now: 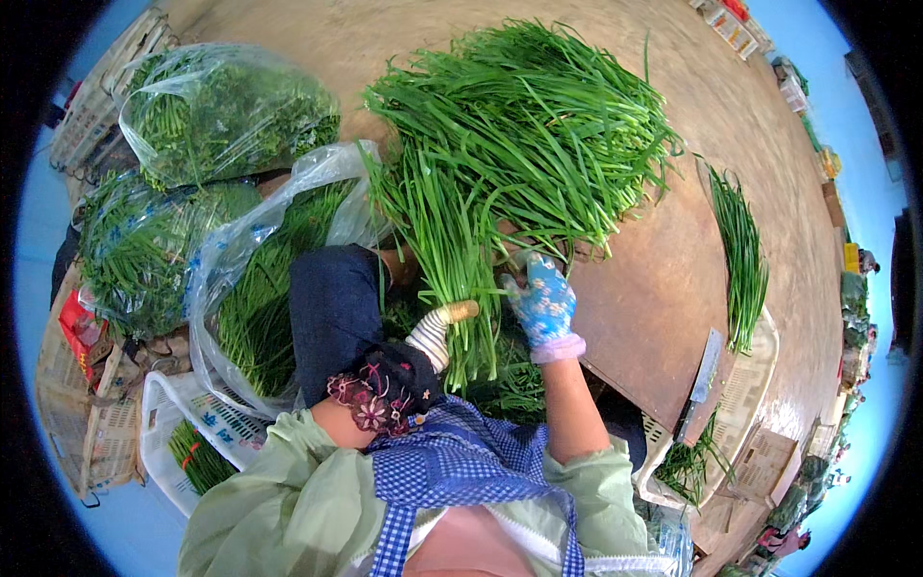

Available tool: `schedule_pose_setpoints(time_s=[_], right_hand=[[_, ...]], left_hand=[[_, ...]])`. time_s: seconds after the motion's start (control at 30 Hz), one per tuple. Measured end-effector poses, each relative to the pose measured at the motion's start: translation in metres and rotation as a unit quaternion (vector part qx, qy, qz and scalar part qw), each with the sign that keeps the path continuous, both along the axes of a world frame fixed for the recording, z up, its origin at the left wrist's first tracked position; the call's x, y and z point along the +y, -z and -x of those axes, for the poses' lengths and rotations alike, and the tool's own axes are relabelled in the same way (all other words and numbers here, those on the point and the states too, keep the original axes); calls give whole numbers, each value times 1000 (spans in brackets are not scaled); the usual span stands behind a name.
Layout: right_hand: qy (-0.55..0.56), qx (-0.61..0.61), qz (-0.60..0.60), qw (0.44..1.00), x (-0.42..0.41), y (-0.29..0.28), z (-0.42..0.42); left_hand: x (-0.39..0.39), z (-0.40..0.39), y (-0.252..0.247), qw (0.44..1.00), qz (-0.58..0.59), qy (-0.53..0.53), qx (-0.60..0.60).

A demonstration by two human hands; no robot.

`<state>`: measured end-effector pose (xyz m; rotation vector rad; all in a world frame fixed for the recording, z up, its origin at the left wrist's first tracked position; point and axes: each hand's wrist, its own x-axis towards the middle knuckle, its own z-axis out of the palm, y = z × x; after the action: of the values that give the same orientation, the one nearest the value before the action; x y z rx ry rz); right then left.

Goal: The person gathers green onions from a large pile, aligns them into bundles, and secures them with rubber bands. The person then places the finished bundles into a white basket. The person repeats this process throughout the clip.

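My left hand (440,328), in a striped glove with an orange-brown fingertip, grips a bunch of green garlic chives (458,267) near its pale stem ends. The bunch hangs over the near table edge above my lap, its leaves pointing away from me. Just right of it is my right hand (541,303), in a blue floral glove, thumb and fingers apart, with nothing visible between them. Some fingertips are hard to make out against the leaves. Behind both hands, a large heap of chives (533,130) covers the far part of the brown table (649,288).
A cleaver (701,386) lies at the table's right edge, near a small chive bundle (741,267). Plastic bags of greens (231,115) stand at left, one open bag (209,339) beside my knee. Plastic crates (162,411) flank me.
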<state>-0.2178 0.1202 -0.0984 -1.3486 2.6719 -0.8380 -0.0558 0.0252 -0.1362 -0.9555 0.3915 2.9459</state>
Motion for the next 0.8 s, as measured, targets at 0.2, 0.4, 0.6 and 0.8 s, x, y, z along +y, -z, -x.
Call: schedule_pose_setpoints(time_s=[0.2,0.4,0.6,0.8], right_hand=[[-24,50,-21,998,12,7,-6],[-88,-42,-93,991,73,-23,-72],[-3,-232,14,973,64,-47,-3],[-103,43,-37,993,24,-5,-70]], left_hand=[[1,-3,9,1000,-3,-25,17],[7,3,7,989,-98,-42,101],[5,-3,8,996,-61,-22,58],[15,-3,11,998,-7,-37,46]])
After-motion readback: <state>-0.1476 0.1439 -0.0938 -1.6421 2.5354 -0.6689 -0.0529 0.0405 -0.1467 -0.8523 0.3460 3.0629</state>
